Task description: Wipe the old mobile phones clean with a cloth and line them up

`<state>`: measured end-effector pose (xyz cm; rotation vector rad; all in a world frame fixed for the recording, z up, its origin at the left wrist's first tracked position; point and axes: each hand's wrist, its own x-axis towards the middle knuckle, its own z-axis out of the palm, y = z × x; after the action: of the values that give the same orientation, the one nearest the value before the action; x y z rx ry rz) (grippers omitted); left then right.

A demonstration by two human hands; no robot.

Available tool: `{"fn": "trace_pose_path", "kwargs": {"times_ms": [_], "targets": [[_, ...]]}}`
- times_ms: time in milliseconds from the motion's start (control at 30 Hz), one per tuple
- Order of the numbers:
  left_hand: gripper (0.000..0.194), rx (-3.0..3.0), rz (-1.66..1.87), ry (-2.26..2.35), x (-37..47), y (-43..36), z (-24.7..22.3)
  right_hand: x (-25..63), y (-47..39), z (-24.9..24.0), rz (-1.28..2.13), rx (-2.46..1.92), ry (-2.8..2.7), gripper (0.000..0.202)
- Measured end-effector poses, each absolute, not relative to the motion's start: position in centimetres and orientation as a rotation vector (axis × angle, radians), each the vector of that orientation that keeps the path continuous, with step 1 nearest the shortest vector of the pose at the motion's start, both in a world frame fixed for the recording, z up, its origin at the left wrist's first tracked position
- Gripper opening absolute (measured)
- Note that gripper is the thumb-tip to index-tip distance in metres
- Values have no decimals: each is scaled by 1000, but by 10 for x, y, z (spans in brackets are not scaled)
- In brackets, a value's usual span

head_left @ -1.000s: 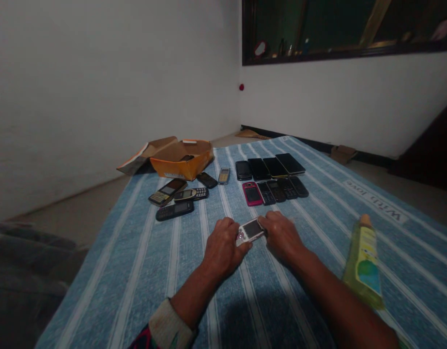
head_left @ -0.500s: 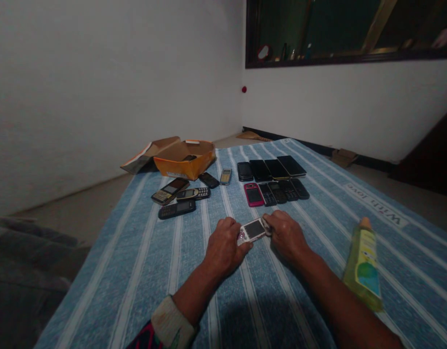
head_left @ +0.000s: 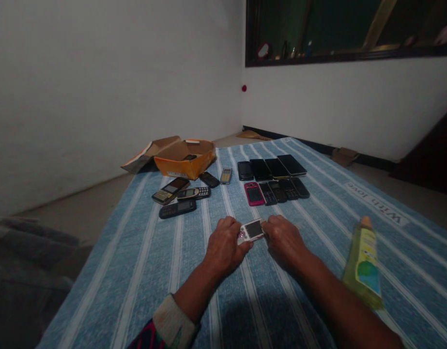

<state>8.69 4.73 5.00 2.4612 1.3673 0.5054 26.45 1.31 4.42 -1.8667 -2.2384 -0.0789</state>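
Note:
A white mobile phone (head_left: pixel 254 230) with a dark screen lies tilted between my two hands, low over the striped cloth. My left hand (head_left: pixel 225 242) is closed around its left end, with the thumb along the near edge and part of the pink-tinged keypad showing. At the other end, the curled fingers of my right hand (head_left: pixel 283 237) press against the screen's right edge. What those fingers pinch is hidden. Just beyond my hands, a pink phone (head_left: pixel 254 194) starts a row of several dark keypad phones (head_left: pixel 277 192).
Black phones (head_left: pixel 260 170) form a second row behind. Loose phones (head_left: pixel 177 209) lie to the left, before an open orange box (head_left: pixel 185 167) holding something dark. A bottle of yellow-green liquid (head_left: pixel 363 266) lies at right on the blue striped cloth (head_left: pixel 143 271).
My right hand has shifted slightly left, further over the phone's right end. A small greyish scrap seen at its fingertips earlier is now mostly hidden. My left hand keeps its hold.

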Motion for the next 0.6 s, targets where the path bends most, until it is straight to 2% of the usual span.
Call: {"fn": "trace_pose_path", "kwargs": {"times_ms": [233, 433, 600], "targets": [[16, 2475, 514, 1379, 87, 48, 49, 270, 12, 42, -31, -1880, -2190, 26], [18, 2488, 510, 1396, 88, 46, 49, 257, 18, 42, -227, -1798, -2163, 28], [17, 2496, 511, 1384, 88, 47, 48, 243, 17, 38, -249, -1747, -2226, 22]]}}
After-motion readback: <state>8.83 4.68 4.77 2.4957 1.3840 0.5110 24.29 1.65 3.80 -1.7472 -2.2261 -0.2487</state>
